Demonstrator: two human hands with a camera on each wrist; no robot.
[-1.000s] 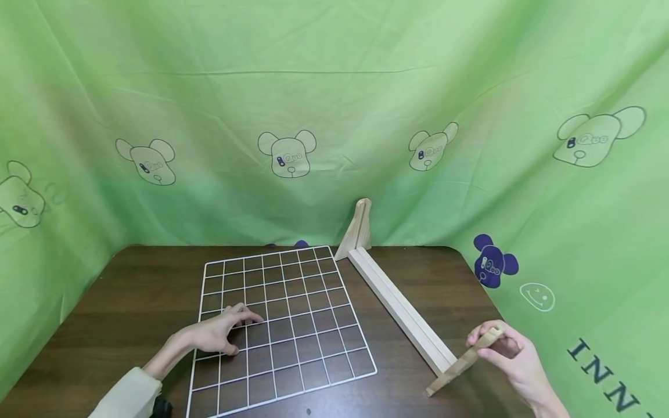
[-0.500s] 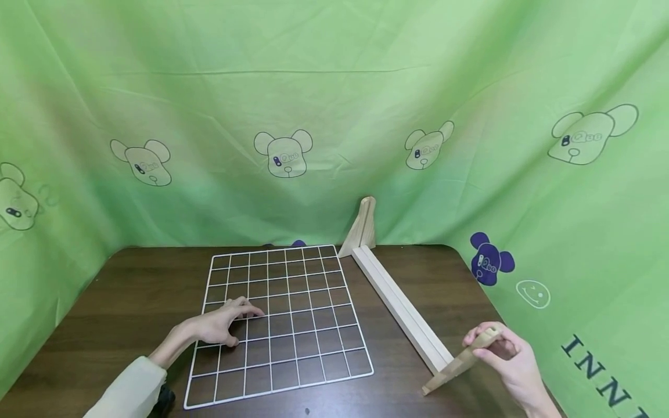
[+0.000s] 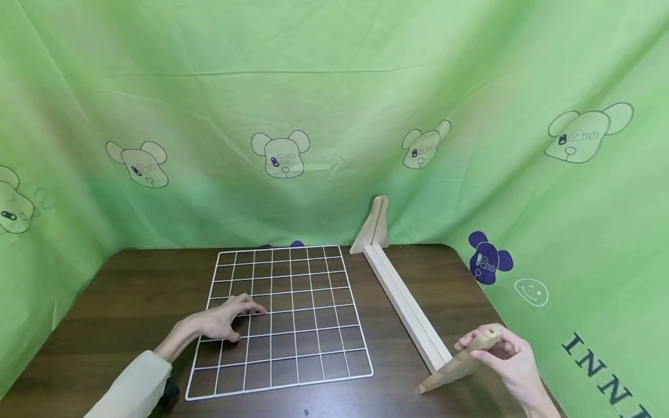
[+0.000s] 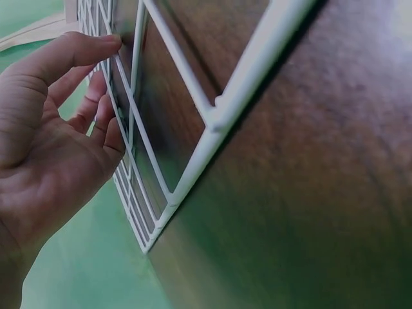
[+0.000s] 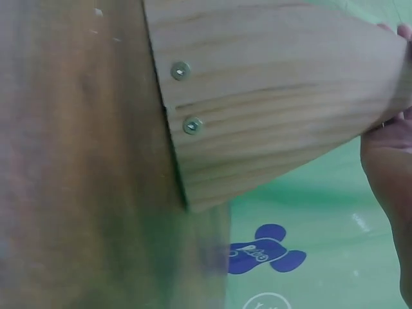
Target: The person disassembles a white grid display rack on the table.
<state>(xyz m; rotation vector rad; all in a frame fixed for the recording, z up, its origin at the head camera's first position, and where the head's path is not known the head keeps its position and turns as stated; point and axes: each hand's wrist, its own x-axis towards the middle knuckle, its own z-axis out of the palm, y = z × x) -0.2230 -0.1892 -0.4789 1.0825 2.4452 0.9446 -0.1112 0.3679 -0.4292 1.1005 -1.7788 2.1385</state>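
A white wire grid panel [image 3: 292,322] lies flat on the left-middle of the brown table. My left hand [image 3: 222,319] holds it by its wires, the fingers bent and the thumb spread apart from them. To the right lies a wooden stand: a long grooved beam [image 3: 407,305] joins two tapered end pieces. The far end piece [image 3: 373,226] stands upright by the back edge. My right hand [image 3: 509,357] pinches the narrow top of the near end piece [image 3: 457,366] between thumb and fingers. Two screw heads [image 5: 192,125] show on that piece in the right wrist view.
A green curtain [image 3: 292,209] with bear-head prints hangs close behind the table [image 3: 157,290] and along both sides. The far end piece of the stand is close to it. A strip of table separates the grid from the beam.
The grid has turned slightly with my left hand, its far edge shifting right. The stand has swung as well: its far end moved right, its near end slightly left with my right hand.
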